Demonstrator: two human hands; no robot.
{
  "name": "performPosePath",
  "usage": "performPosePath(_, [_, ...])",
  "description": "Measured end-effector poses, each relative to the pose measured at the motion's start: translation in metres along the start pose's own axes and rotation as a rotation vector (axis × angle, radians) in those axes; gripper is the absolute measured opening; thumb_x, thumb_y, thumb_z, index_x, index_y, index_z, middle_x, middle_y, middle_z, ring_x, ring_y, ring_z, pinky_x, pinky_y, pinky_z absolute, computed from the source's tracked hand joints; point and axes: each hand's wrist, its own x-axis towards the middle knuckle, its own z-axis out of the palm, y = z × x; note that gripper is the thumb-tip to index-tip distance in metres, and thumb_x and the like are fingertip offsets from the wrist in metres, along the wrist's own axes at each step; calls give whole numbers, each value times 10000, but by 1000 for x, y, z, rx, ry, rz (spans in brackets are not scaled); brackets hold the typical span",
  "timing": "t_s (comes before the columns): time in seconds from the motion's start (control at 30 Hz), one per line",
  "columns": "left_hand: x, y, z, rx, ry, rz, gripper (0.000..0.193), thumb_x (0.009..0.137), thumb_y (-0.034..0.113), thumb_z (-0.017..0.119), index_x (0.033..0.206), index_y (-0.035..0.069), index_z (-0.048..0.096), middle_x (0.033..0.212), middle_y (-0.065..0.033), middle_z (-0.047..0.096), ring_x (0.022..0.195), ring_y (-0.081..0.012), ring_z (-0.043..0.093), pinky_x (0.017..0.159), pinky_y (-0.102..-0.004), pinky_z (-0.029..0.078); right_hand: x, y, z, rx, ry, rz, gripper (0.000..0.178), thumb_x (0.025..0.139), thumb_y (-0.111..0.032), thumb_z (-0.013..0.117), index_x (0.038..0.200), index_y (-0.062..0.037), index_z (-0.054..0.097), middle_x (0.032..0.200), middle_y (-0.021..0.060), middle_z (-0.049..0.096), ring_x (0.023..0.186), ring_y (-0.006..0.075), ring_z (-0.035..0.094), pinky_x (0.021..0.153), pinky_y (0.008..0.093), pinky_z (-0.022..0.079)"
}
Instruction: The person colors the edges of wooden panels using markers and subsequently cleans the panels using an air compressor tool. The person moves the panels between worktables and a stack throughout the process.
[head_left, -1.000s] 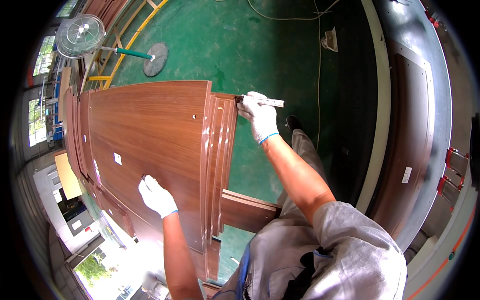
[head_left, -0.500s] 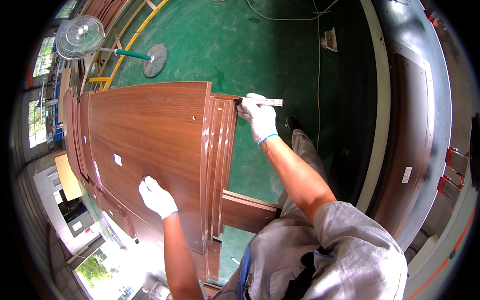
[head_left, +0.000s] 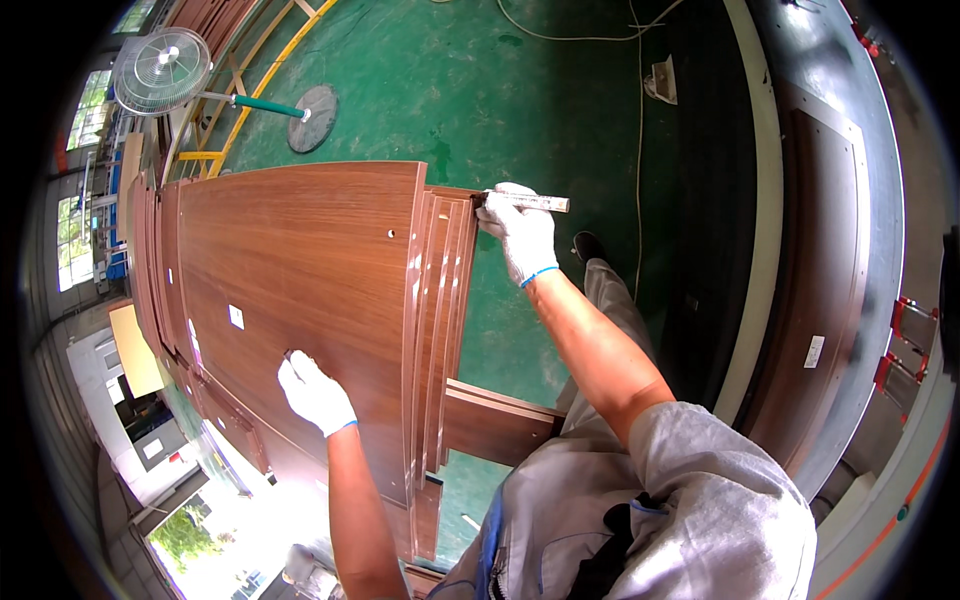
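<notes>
My right hand (head_left: 522, 235), in a white knitted glove with a blue cuff, is closed around a white marker pen (head_left: 540, 203) with print along its barrel. The pen's dark tip meets the far right corner of a stack of brown wood-grain panels (head_left: 452, 260). Over the large top panel (head_left: 310, 250) is my gloved left hand (head_left: 316, 394), its fingers pinched together. A small dark piece (head_left: 288, 354) shows at those fingertips; its kind cannot be made out. The top panel has a small round hole (head_left: 391, 233) and a white label (head_left: 236, 316).
A pedestal fan (head_left: 165, 65) stands at the far left on the green floor, beside a yellow rail (head_left: 245, 115). Another brown panel (head_left: 815, 270) lies on a long dark surface at the right. A cable (head_left: 640, 150) crosses the floor. A lower panel piece (head_left: 490, 420) sticks out near my body.
Almost nothing differs. The view has shifted very slightly, while both hands and the pen keep their places at the panels.
</notes>
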Motion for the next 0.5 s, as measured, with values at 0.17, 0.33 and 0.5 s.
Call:
performPosePath(0.17, [2, 5, 2, 21, -7, 2, 328, 1042, 287, 545, 1038, -32, 623, 886, -83, 607, 794, -183, 557, 735, -333, 480, 3, 7, -7, -99, -45, -71, 288, 893, -54, 710, 1157, -8, 605, 983, 99, 681, 836, 206, 697, 773, 361, 603])
performPosePath(0.33, [1, 0, 1, 21, 4, 38, 336, 1042, 293, 542, 1042, -32, 624, 885, -88, 608, 790, -191, 562, 731, -336, 481, -2, 5, -4, -7, -7, -14, 287, 893, -57, 711, 1153, -5, 604, 977, 105, 682, 831, 204, 698, 774, 358, 606])
performPosePath(0.5, [1, -3, 1, 15, -4, 31, 335, 1043, 289, 541, 1053, -34, 625, 886, -92, 610, 793, -189, 566, 734, -336, 486, 2, -1, -2, -41, -8, 3, 288, 900, -60, 705, 1161, 0, 600, 973, 108, 679, 828, 205, 698, 767, 366, 611])
